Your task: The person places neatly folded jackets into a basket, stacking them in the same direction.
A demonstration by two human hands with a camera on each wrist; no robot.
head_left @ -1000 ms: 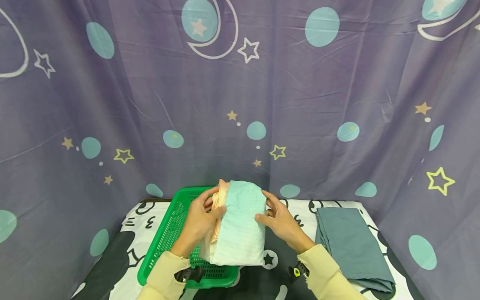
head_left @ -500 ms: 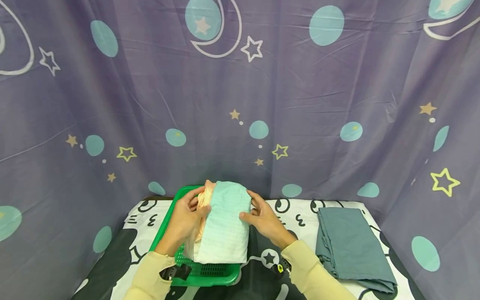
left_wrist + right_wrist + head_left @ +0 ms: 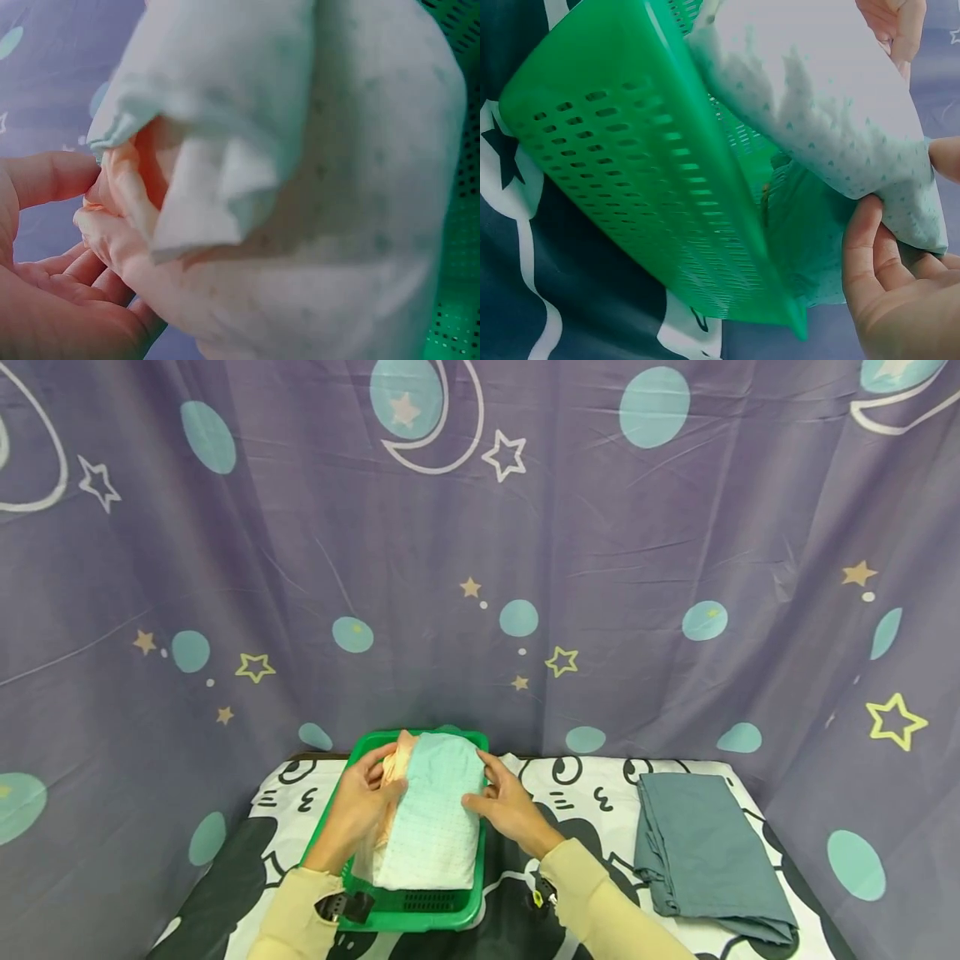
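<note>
Between my two hands is a soft folded cloth (image 3: 437, 818), mint and white with small prints and a peach part at its left side. My left hand (image 3: 360, 797) pinches the peach edge between thumb and fingers. On the opposite side, my right hand (image 3: 510, 802) grips the mint edge, thumb on top and fingers beneath. The cloth is over the green perforated basket (image 3: 420, 922), covering much of its inside in the head view. In the right wrist view, teal-green fabric (image 3: 810, 225) shows under the cloth, inside the basket wall.
A folded grey-blue cloth (image 3: 712, 843) lies at the right of the table. The table has a black-and-white cartoon cover (image 3: 577, 785). Behind it hangs a purple curtain (image 3: 600, 543) with stars and moons.
Both hands have moved left and slightly down with the folded cloth, bringing it from the basket's right side to over it. The grey-blue cloth has stayed in place.
</note>
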